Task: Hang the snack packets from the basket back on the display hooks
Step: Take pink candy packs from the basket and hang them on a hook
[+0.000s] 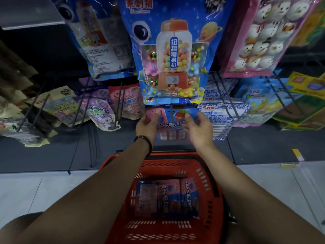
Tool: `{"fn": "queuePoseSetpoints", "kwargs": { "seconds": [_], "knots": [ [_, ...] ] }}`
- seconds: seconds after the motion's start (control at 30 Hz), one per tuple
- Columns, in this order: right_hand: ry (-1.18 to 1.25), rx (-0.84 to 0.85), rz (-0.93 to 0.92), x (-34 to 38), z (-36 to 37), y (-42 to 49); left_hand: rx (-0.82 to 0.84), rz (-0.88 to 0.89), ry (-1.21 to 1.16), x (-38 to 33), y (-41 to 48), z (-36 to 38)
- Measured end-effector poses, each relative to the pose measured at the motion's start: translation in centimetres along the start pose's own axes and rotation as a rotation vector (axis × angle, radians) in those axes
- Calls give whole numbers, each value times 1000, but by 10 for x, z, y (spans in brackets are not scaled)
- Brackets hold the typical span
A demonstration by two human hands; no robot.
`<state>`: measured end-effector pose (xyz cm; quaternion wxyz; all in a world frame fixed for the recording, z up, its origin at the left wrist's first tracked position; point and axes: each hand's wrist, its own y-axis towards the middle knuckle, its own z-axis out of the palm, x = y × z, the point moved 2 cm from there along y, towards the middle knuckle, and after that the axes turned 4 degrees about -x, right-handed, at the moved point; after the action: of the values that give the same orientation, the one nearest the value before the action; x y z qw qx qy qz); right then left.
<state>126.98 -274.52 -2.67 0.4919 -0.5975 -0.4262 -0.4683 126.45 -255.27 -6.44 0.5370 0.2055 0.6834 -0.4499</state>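
Observation:
A pink and blue snack packet is held up against the low display hooks, just under a big blue candy-machine bag. My left hand pinches its upper left corner and my right hand pinches its upper right corner. On the floor below my forearms stands a red basket with several more pink and blue packets lying flat inside. The hook behind the held packet is hidden by it.
Black wire hooks carry purple and pink packets at the left and blue-white packets at the right. A pink snowman bag hangs upper right. Yellow-green packets lie far right. Pale floor tiles flank the basket.

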Motion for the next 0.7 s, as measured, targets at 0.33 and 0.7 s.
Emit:
{"fn": "queuePoseSetpoints", "kwargs": {
  "seconds": [0.33, 0.7],
  "knots": [
    [-123, 70, -61, -24, 5, -1, -148, -24, 62, -30, -17, 18],
    [-392, 180, 72, -45, -4, -68, -35, -41, 317, -15, -42, -30]
  ]
}}
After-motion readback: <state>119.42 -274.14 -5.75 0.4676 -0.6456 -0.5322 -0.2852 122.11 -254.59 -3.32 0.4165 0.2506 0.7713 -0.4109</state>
